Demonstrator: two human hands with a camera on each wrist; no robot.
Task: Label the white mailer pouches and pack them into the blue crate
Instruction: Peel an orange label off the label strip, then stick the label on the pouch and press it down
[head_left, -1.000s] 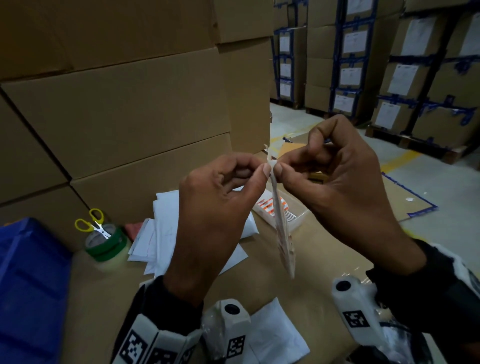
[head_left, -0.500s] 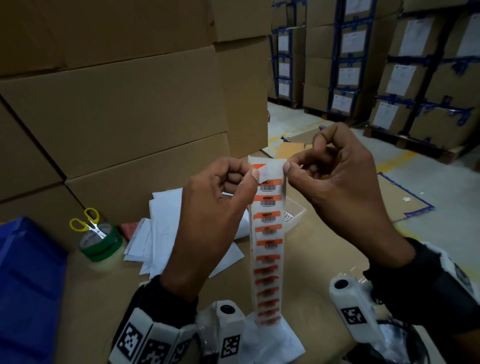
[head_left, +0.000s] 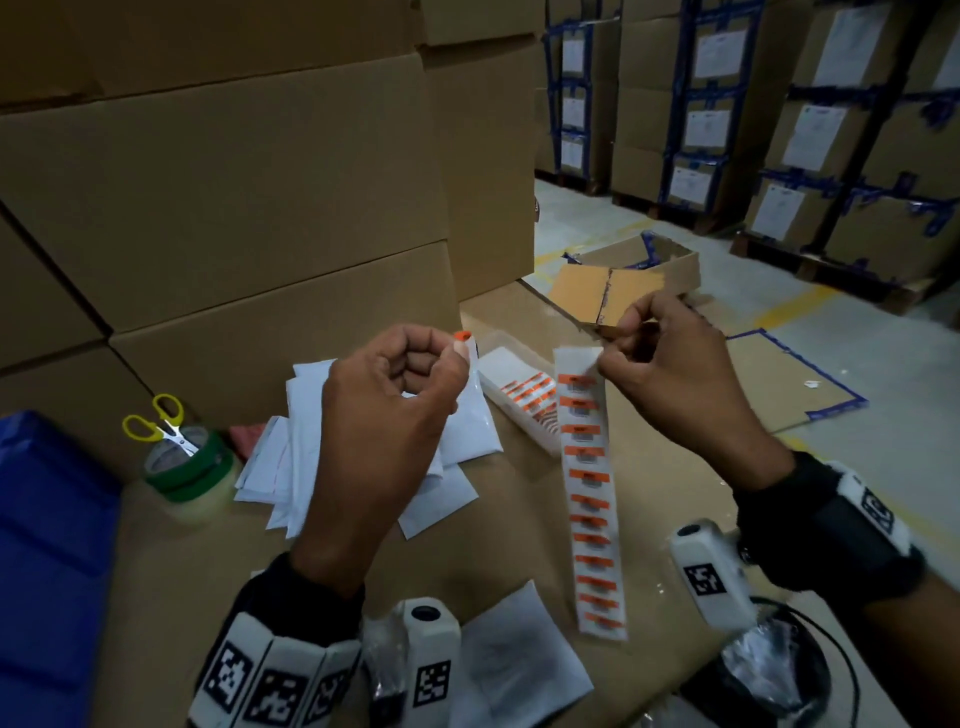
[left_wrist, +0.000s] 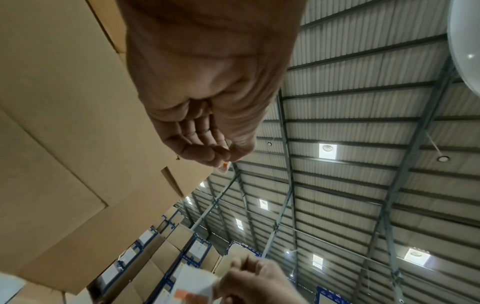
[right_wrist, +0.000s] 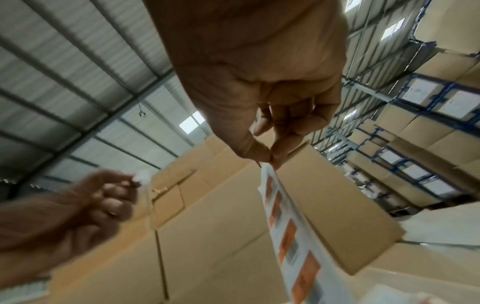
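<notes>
While the left hand (head_left: 395, 410) pinched one small orange and white sticker (head_left: 462, 339) between thumb and forefinger, the right hand (head_left: 670, 379) pinched the top edge of the long sticker strip (head_left: 589, 488) in the same way, and the strip hung down freely over the cardboard table (head_left: 171, 582). Both hands were raised above the table and stood apart from each other. In the left wrist view only a little corner of the sticker (left_wrist: 225, 165) showed past the fingertips, so the grip covered most of it.

The sticker seemed very light and thin, with no stiffness, and I judged that its glue side could catch on a finger or fold onto itself. It would be better to hold it only at one edge, as it was held, and to lay the free edge down first.

The white pouches (head_left: 317, 441) lay in a loose pile on the table behind the left hand, and one more pouch (head_left: 519, 660) lay flat near the body, between the wrists. They looked flat, soft and smooth, probably a little slippery, so a pouch might slide when a sticker is pressed on it; one hand should hold it flat. For lifting, a pinch at an edge or a corner should be enough, because they seemed light.

The blue crate (head_left: 47, 545) stood at the left edge of the table, and its inside was not visible.
</notes>
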